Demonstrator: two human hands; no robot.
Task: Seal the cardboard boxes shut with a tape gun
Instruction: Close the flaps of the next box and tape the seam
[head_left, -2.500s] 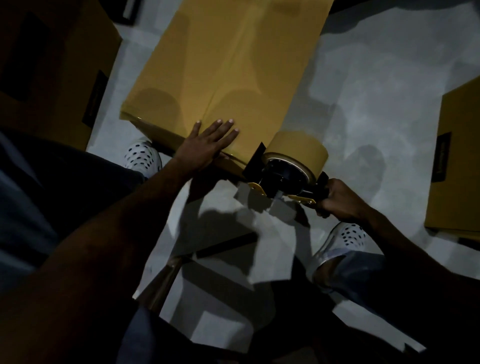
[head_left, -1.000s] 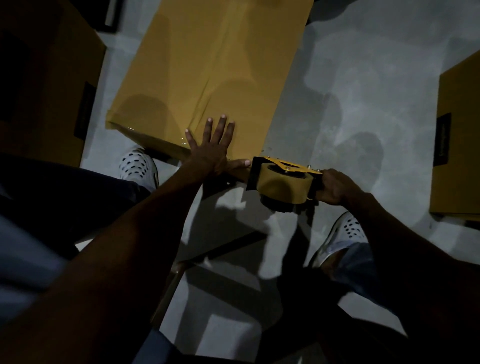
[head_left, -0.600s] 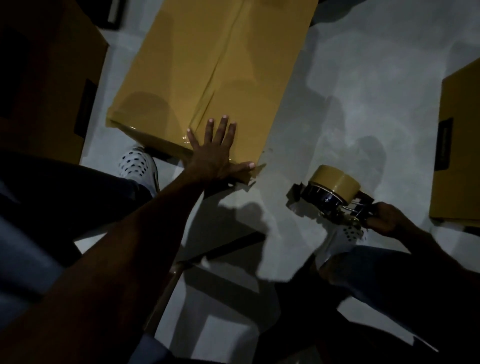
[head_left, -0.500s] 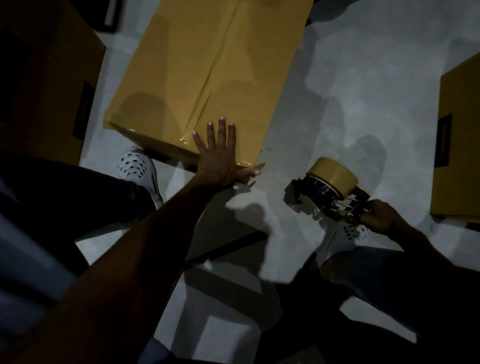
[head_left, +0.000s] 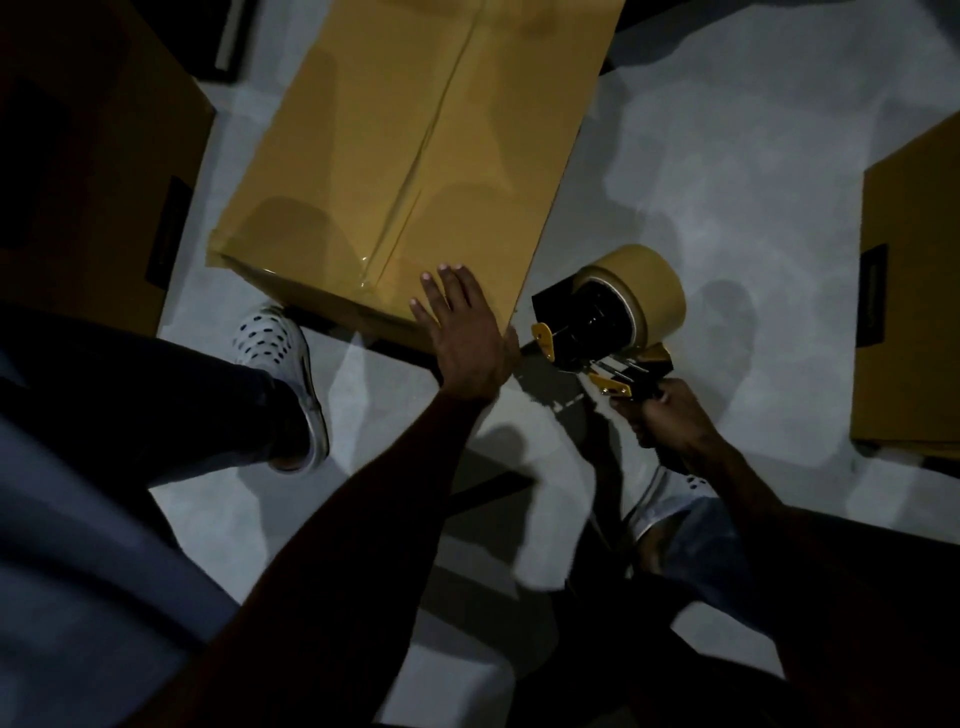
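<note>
The cardboard box (head_left: 415, 156) stands on the floor (head_left: 701, 182). The left hand (head_left: 462, 327) lies flat, fingers spread, on its near corner; just beside that corner, the right hand (head_left: 670, 415) grips the tape gun (head_left: 608, 322).

head cam | worn, looks steeply down | close over floor (head_left: 727, 171) and both forearms | single view

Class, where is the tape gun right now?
In the head view, the tape gun sits centre-right, gripped by the right hand, beside the box's near right corner.

Left hand (head_left: 464, 332) flat on box (head_left: 415, 156); right hand (head_left: 667, 415) apparently grips tape gun (head_left: 605, 317) (dim).
</note>
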